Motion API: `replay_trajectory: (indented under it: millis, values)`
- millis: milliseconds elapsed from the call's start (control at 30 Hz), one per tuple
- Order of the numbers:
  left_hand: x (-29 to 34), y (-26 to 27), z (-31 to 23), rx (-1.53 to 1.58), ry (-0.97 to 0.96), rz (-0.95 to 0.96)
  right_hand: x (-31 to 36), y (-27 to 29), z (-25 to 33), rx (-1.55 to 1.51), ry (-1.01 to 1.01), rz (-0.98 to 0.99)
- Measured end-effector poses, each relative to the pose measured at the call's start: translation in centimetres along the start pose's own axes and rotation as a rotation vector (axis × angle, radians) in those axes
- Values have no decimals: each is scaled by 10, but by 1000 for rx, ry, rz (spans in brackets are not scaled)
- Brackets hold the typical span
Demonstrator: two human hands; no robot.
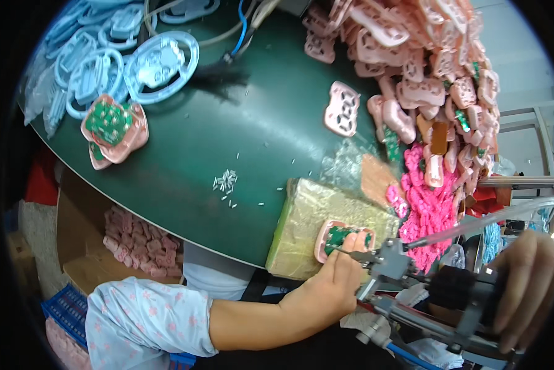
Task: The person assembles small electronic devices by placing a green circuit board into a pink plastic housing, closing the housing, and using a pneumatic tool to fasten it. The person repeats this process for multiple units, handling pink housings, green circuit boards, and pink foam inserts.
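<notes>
My left hand reaches in from the lower left, its fingers closed on a pink plastic shell with a green circuit board inside. The shell rests on a block wrapped in yellowish clear film. At the right edge my right hand is wrapped round a powered screwdriver with a metal head, a clear tube and a blue hose. The screwdriver's thin tip points across the board beside my left fingers; whether it touches a screw is hidden.
Pink shells are heaped at the back right, above bright pink rubbery parts. Blue wheel-shaped parts fill the back left, near stacked pink shells with boards. Small whitish pieces lie mid-table. A box of pink parts stands below.
</notes>
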State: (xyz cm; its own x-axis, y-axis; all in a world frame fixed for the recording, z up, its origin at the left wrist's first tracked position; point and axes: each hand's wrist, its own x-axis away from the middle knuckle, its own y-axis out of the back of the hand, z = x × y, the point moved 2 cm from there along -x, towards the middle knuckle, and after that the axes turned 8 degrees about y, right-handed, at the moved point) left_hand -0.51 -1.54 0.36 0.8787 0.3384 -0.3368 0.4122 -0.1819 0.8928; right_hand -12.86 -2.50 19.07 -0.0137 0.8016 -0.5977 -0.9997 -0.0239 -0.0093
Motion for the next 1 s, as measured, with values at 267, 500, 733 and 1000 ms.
replay_trajectory:
  millis: [267,500,733,1000]
  values:
    - [3,-4,-4,-70,13,-45,-1,20,-4,-48,16,239]
    - [3,-7,-4,30,23,40,9,-7,-22,-4,89,-19]
    - [-4,0,-6,-76,61,-49,21,0,-10,14,59,-82]
    - [-14,44,63,344,262,-231,-13,52,23,89,144,-306]
